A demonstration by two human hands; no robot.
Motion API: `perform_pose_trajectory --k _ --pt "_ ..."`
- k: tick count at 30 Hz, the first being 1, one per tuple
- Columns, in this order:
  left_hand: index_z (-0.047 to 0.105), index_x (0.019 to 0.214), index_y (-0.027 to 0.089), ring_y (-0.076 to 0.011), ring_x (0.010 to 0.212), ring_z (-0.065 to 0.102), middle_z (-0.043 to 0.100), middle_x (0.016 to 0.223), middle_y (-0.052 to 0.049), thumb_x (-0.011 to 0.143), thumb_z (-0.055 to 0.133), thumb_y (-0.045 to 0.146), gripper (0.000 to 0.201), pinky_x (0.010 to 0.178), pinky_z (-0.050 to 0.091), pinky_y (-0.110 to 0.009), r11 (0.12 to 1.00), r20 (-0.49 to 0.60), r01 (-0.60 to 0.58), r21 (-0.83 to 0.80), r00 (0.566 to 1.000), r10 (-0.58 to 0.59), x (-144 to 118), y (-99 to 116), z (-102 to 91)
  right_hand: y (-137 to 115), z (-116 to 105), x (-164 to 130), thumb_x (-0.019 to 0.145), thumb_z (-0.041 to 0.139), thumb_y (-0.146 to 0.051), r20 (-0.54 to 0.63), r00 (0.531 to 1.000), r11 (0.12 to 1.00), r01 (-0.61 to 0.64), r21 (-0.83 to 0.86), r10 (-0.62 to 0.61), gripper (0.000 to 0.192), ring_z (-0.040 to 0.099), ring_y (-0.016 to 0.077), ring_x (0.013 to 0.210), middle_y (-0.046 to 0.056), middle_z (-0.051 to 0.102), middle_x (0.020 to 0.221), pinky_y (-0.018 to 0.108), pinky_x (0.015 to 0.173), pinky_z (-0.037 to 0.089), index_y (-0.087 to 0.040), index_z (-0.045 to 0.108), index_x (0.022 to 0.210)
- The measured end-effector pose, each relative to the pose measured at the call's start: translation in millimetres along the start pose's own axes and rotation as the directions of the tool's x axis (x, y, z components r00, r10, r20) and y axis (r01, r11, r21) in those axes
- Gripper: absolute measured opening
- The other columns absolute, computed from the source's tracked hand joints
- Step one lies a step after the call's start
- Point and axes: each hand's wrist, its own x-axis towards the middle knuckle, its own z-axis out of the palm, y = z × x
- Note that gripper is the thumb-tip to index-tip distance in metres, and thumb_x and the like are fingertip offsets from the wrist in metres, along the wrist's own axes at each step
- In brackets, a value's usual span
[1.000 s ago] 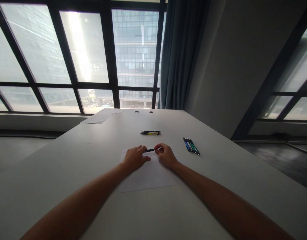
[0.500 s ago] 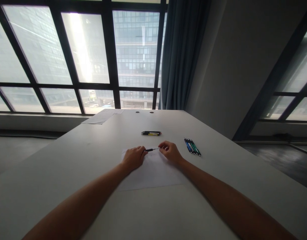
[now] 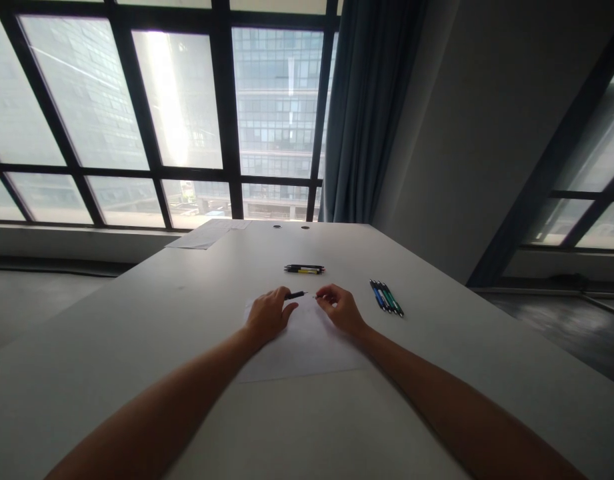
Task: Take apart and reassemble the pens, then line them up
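My left hand grips a dark pen with its fingers, the thumb lifted away from the barrel. A thin tip sticks out of the pen's right end, pointing at my right hand. The right thumb and fingertips are pinched on a tiny piece, too small to make out clearly. A narrow gap separates this piece from the pen's tip. Both hands are over a white sheet of paper on the table.
Several black and yellow pens lie in a group beyond my hands. Blue and green pens lie side by side at the right. More paper rests at the far left of the white table, near the windows.
The thin rod that spanned between the pen and my right fingers is now only a short tip, apart from the right hand. My left thumb has come off the pen.
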Motion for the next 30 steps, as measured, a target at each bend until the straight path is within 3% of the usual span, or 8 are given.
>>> perform_pose_trajectory --k 4,8,15,22,30 --pt "0.055 0.104 0.02 -0.0188 0.079 0.066 0.069 0.087 -0.004 0.09 0.053 0.045 0.029 0.071 0.047 -0.029 0.993 -0.056 -0.111 -0.047 0.993 0.108 -2 -2 1.8 -10 8 -6 0.073 0.062 -0.027 0.078 0.996 0.999 0.034 0.029 -0.036 0.014 0.059 0.0151 0.064 0.005 0.069 0.075 0.028 0.063 0.048 -0.017 0.067 0.08" --pt "0.058 0.102 0.021 -0.0175 0.079 0.067 0.071 0.09 -0.004 0.093 0.049 0.039 0.022 0.072 0.048 -0.028 0.969 -0.092 -0.24 -0.058 0.968 0.235 -2 -2 3.4 -12 12 -8 0.072 0.063 -0.024 0.102 0.991 0.996 0.079 0.035 -0.082 0.011 0.059 0.0146 0.064 0.004 0.068 0.074 0.028 0.062 0.048 -0.017 0.067 0.08" --pt "0.061 0.1 0.021 -0.0159 0.075 0.067 0.071 0.086 -0.003 0.094 0.045 0.028 0.019 0.068 0.048 -0.026 0.936 -0.111 -0.348 -0.048 0.933 0.341 -2 -4 2.8 -8 14 -9 0.073 0.065 -0.023 0.128 0.987 0.995 0.097 0.035 -0.101 0.011 0.058 0.0141 0.063 0.004 0.068 0.074 0.026 0.06 0.046 -0.017 0.069 0.081" --pt "0.061 0.096 0.019 -0.0153 0.073 0.066 0.071 0.083 -0.002 0.091 0.048 0.024 0.015 0.065 0.048 -0.024 0.928 -0.147 -0.37 -0.039 0.921 0.361 -1 -6 5.7 -7 15 -9 0.072 0.062 -0.017 0.123 0.986 0.993 0.111 0.029 -0.114 0.011 0.058 0.0135 0.062 0.003 0.068 0.072 0.025 0.059 0.045 -0.016 0.069 0.08" --pt "0.062 0.095 0.02 -0.0157 0.071 0.066 0.072 0.083 -0.001 0.088 0.051 0.022 0.013 0.065 0.048 -0.025 0.952 -0.151 -0.304 -0.025 0.943 0.297 -2 -8 7.0 -5 9 -5 0.073 0.061 -0.025 0.042 0.998 0.998 0.057 -0.021 -0.056 0.011 0.058 0.0139 0.061 0.003 0.068 0.072 0.026 0.06 0.046 -0.017 0.068 0.078"
